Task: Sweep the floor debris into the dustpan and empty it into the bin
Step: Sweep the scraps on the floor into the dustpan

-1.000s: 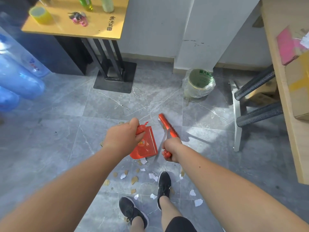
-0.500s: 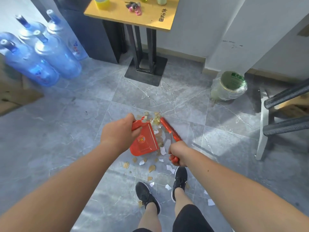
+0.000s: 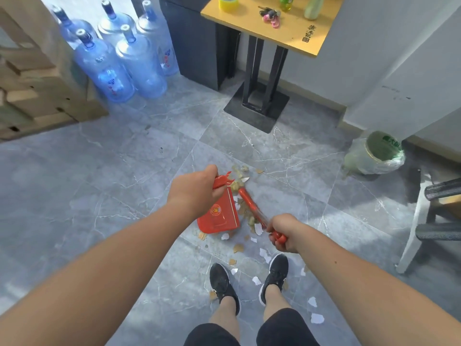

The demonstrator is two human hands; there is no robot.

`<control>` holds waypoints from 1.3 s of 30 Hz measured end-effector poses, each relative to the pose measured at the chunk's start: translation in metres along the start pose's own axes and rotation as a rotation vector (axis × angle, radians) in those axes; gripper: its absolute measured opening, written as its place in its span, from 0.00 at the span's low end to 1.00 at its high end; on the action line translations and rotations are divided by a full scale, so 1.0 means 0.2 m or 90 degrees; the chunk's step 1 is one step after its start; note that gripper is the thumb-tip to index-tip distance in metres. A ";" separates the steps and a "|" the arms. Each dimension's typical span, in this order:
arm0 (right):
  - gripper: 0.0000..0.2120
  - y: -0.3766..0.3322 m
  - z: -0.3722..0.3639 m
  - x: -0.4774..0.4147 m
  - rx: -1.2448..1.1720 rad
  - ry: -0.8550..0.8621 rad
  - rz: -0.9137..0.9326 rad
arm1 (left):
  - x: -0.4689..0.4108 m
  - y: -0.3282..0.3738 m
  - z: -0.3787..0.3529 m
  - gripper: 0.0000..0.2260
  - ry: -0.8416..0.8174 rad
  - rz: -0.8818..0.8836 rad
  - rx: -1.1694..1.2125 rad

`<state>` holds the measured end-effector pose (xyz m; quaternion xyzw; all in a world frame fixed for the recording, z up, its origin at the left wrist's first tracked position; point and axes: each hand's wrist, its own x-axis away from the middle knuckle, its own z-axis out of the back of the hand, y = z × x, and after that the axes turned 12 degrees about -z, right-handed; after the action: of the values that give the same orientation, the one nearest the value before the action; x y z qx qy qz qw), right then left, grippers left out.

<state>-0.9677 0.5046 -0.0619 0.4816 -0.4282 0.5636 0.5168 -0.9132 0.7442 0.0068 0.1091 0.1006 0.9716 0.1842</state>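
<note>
My left hand (image 3: 195,193) grips the handle of a red dustpan (image 3: 219,216) that rests tilted on the grey floor. My right hand (image 3: 283,232) is closed on the handle of a red hand brush (image 3: 249,204) lying just right of the pan. Between pan and brush sits a pile of paper and cardboard scraps (image 3: 245,216). More debris (image 3: 239,176) lies beyond the pan, and loose scraps (image 3: 264,253) are scattered around my black shoes. The bin (image 3: 374,152), lined with a clear bag, stands at the right by the wall.
Several blue water bottles (image 3: 124,61) stand at the back left beside stacked wood (image 3: 32,91). A yellow table (image 3: 269,21) on a black pedestal base (image 3: 257,108) is straight ahead. A white-legged chair (image 3: 419,226) stands at the right.
The view has swung left, bringing the water bottles and wood in. The brush has pushed scraps toward the dustpan, and a pile now shows beside and beyond the pan.
</note>
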 end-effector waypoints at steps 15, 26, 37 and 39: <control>0.07 -0.37 0.09 0.11 -0.048 0.070 0.122 | -0.04 -0.07 0.03 0.17 0.031 0.060 -0.008; 0.08 -1.00 0.39 -0.25 0.108 0.113 0.168 | -0.32 0.03 -0.10 0.18 0.063 0.181 0.005; 0.06 -1.09 0.36 -0.41 0.370 0.037 0.163 | -0.39 0.10 -0.13 0.19 0.047 0.321 -0.002; 0.06 -1.01 0.35 -0.39 0.403 0.025 0.153 | -0.35 0.11 -0.12 0.19 0.053 0.327 -0.004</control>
<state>-0.7602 0.4432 -0.1292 0.5536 -0.2753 0.7346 0.2797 -0.8635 0.6940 -0.0237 0.0906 0.0741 0.9905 -0.0725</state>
